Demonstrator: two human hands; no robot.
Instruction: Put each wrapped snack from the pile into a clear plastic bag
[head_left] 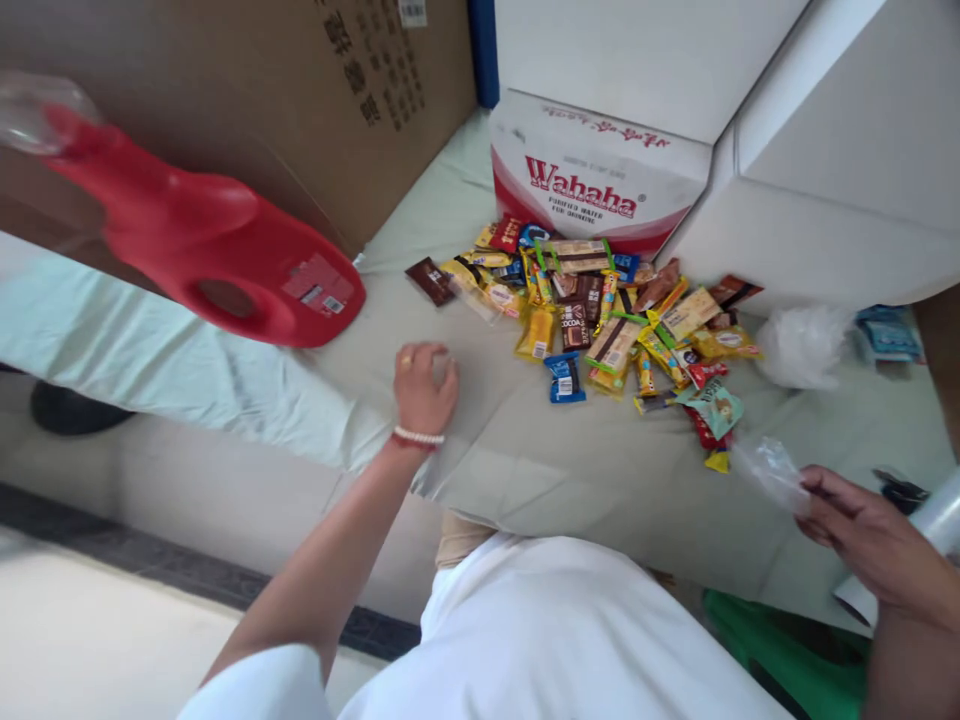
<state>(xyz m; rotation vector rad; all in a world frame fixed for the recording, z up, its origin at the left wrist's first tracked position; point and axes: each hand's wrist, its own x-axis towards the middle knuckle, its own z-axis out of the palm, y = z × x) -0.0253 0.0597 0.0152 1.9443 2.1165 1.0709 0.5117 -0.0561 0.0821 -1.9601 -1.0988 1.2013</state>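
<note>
My left hand (422, 388) rests on the pale cloth-covered surface (570, 470), fingers curled shut around something small and clear that I cannot make out. A bead bracelet sits on its wrist. My right hand (862, 530) is at the lower right, its fingers pinched on a clear plastic bag (769, 470). Between and beyond the hands lies a pile of several wrapped snacks (600, 310) in yellow, brown, blue and red wrappers.
A red plastic jug (202, 245) lies on its side at the left. A Wahaha water carton (600, 180) and white boxes (825, 170) stand behind the snacks, a large cardboard sheet (300, 90) at back left. A crumpled clear bag (802, 345) lies at right.
</note>
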